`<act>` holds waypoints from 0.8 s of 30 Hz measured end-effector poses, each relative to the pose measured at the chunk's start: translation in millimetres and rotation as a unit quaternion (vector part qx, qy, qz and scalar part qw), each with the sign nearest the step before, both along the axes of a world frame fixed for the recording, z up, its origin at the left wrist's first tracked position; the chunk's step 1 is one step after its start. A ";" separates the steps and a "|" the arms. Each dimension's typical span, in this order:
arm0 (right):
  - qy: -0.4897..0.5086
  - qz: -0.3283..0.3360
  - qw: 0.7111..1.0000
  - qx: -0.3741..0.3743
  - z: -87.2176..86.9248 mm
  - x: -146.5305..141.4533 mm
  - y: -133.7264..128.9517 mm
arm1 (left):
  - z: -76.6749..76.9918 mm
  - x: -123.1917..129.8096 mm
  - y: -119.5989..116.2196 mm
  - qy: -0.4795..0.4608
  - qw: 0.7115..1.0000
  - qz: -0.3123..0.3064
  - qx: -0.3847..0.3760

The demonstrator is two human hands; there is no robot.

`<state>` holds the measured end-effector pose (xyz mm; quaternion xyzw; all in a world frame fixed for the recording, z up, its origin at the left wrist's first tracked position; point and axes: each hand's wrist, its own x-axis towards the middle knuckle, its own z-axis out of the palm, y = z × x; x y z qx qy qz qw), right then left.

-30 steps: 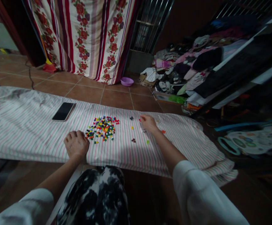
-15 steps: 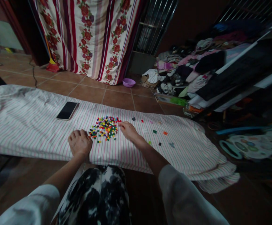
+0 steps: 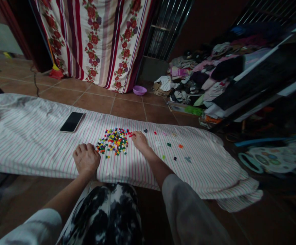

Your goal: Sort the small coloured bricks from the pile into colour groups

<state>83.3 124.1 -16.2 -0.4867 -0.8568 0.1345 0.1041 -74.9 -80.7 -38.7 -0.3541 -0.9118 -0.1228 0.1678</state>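
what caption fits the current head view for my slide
Right hand at the edge of a mixed pile of colorful pieces, left hand resting on the striped cloth.

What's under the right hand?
Striped cloth shows around the right hand, with small red pieces at its fingertips. Whatever is directly beneath the palm and curled fingers is covered; I can't tell if any pieces are there.

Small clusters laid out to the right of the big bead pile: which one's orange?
The orange cluster, at the right end of the middle row, just right of the dark green cluster. No other visible cluster there is orange.
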 end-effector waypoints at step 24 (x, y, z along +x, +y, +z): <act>0.167 -0.144 0.973 0.069 -7.6 68.5 65.5 | -1.6 0.1 0.4 0.027 1.000 0.003 -0.008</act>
